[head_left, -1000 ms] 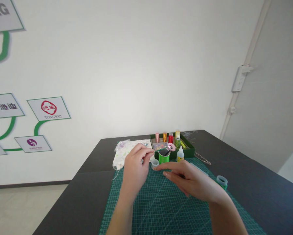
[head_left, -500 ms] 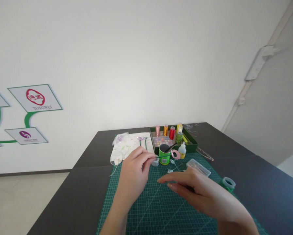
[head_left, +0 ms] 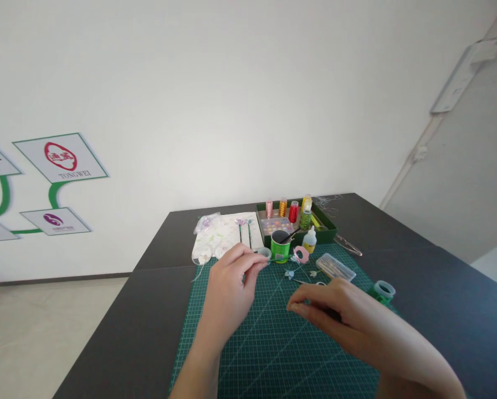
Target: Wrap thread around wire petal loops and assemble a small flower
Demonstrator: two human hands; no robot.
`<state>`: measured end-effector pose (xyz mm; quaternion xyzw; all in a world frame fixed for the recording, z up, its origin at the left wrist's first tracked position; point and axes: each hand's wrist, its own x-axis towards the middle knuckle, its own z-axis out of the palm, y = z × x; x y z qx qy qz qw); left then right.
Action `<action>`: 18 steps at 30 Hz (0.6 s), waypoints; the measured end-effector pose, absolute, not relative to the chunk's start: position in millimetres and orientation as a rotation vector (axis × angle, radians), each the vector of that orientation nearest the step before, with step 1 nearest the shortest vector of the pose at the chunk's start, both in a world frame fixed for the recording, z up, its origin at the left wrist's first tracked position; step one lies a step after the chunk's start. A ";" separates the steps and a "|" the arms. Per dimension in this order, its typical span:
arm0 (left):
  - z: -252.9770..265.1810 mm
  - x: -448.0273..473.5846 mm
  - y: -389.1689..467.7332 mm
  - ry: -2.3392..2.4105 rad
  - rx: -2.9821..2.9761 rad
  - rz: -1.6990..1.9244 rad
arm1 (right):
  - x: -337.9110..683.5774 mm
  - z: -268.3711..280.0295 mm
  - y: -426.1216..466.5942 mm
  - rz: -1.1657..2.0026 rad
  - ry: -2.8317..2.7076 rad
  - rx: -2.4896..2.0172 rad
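Observation:
My left hand (head_left: 234,282) pinches a thin green stem pointing right, with a pink flower (head_left: 301,254) at its far end. Over the green cutting mat (head_left: 269,343), my right hand (head_left: 331,310) has thumb and index fingertip pressed together. Anything between those fingertips is too small to make out. Just beyond the hands lie small pale blue flower pieces (head_left: 289,274) and a pair of scissors (head_left: 310,283), partly covered by my right hand. Behind the stem stands a green can (head_left: 280,252) with a dark-handled tool in it.
A green box (head_left: 331,235) holds thread spools (head_left: 293,212) and a bead case (head_left: 276,225). Near it are a glue bottle (head_left: 309,241) and a clear case (head_left: 335,267). A green spool (head_left: 383,291) stands at right. Two stemmed flowers (head_left: 249,233) lie on a white sheet (head_left: 227,228).
My right thumb and index finger, apart before, have come together, and that hand sits slightly farther right. My left hand keeps its pinch on the stem. The view has shifted a little.

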<state>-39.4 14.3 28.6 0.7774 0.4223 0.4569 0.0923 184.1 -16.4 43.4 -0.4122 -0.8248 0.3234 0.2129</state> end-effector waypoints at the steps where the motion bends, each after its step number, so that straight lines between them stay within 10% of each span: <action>1: 28.5 -39.8 13.6 1.263 2.313 1.357 | 183.1 44.1 -17.4 0.902 -2.282 -1.163; 18: 33.0 -33.4 15.4 1.205 2.605 1.122 | 199.8 45.7 -5.7 1.153 -1.982 -0.909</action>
